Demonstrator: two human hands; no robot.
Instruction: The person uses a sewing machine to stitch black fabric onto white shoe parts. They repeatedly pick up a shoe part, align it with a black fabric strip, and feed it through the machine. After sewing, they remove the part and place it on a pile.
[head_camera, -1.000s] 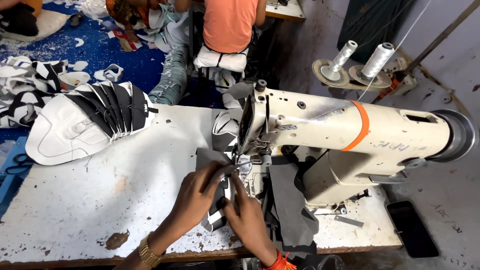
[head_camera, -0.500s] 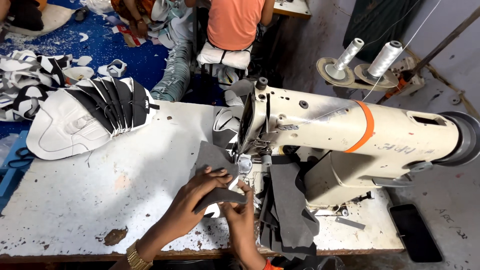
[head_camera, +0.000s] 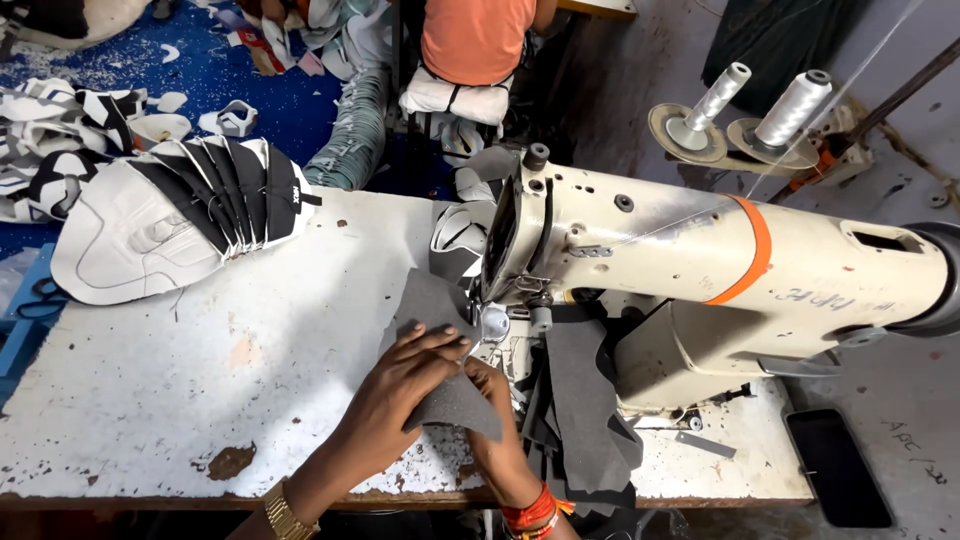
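Note:
A grey fabric piece (head_camera: 432, 300) lies on the worn white table (head_camera: 200, 400) beside the needle of a cream sewing machine (head_camera: 700, 270). My left hand (head_camera: 400, 385) presses flat on top of the grey piece, fingers spread toward the needle. My right hand (head_camera: 495, 425) sits just to its right, partly under the fabric's near corner, pinching its edge close to the presser foot (head_camera: 495, 325).
A fanned stack of white-and-black shoe uppers (head_camera: 170, 220) lies at the table's back left. More grey pieces (head_camera: 585, 420) hang under the machine arm. Two thread cones (head_camera: 760, 105) stand behind. A black phone (head_camera: 835, 465) lies at right. A person in orange (head_camera: 475, 40) sits beyond.
Both hands have slid the grey piece toward the needle, and my left hand now lies flatter over it. The view has shifted slightly.

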